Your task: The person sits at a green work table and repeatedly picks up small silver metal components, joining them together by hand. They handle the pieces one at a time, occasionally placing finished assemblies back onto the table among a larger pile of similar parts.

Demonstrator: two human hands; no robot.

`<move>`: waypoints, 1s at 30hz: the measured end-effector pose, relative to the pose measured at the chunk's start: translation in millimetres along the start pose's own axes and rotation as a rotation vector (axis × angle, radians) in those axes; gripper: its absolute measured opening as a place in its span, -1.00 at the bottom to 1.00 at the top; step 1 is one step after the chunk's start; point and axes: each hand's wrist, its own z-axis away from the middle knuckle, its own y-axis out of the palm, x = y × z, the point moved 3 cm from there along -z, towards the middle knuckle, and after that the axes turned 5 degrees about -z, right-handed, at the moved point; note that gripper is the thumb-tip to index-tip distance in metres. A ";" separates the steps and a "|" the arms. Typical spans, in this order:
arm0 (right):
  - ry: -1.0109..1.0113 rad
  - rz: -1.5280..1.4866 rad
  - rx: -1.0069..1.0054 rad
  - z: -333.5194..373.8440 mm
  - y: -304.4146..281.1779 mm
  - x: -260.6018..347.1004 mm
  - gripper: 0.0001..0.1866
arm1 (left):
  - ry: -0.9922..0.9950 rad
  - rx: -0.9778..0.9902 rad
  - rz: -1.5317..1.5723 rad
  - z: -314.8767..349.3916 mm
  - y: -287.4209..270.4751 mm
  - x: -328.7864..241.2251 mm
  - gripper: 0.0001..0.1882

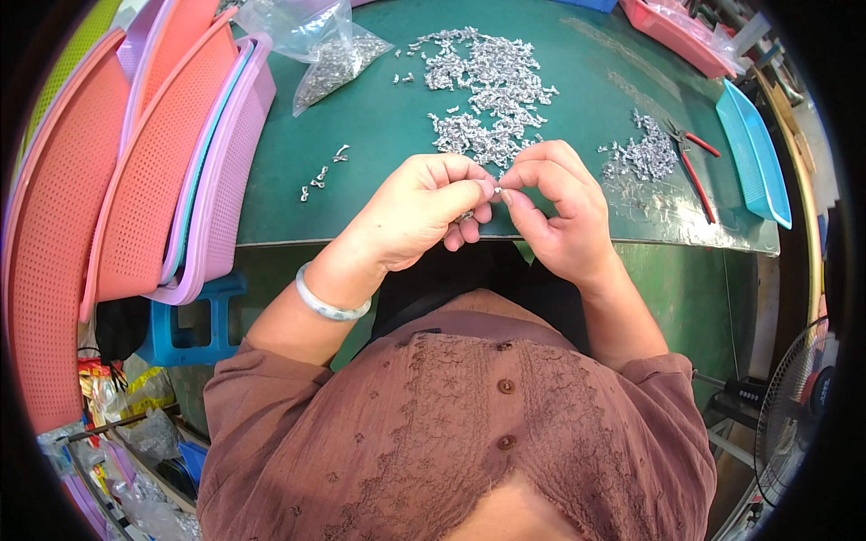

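My left hand (433,203) and my right hand (559,206) meet over the near edge of the green table (379,117). Between their thumbs and forefingers is a small silvery metal piece (497,190), mostly covered by the fingertips. Another bit of metal (465,215) shows under the curled fingers of my left hand. Just beyond my hands spreads a large heap of small silvery metal parts (487,81). A few loose parts (320,176) lie left of my left hand. To the right is a smaller pile of such parts (645,151), beside red-handled pliers (695,171).
Stacked pink and purple perforated baskets (171,162) stand along the left edge. A clear plastic bag (338,68) of metal parts lies at the back left. A blue basket (753,149) sits on the right, a pink one (672,41) behind it. A fan (794,406) stands lower right.
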 end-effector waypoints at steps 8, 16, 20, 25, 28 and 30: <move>0.072 0.078 -0.001 1.9 -9.2 -10.9 -0.84 | 0.030 -0.041 -0.017 1.0 -0.7 0.9 -0.88; 0.151 0.208 0.110 6.7 -9.2 -14.1 -0.87 | 0.052 -0.028 -0.003 0.0 -1.9 2.8 -0.92; 0.161 0.244 0.135 5.5 -7.2 -13.5 -0.86 | 0.059 -0.017 0.086 -1.0 -5.5 3.8 -0.94; 0.142 0.278 0.129 3.3 -1.4 -11.8 -0.88 | 0.077 0.065 0.312 -3.9 -15.4 5.7 -0.89; 0.129 0.292 0.107 5.5 1.1 -14.3 -0.90 | 0.082 0.090 0.348 -4.6 -16.7 5.9 -0.85; 0.124 0.303 0.090 6.3 1.5 -15.5 -0.92 | 0.076 0.090 0.347 -4.2 -15.7 4.5 -0.83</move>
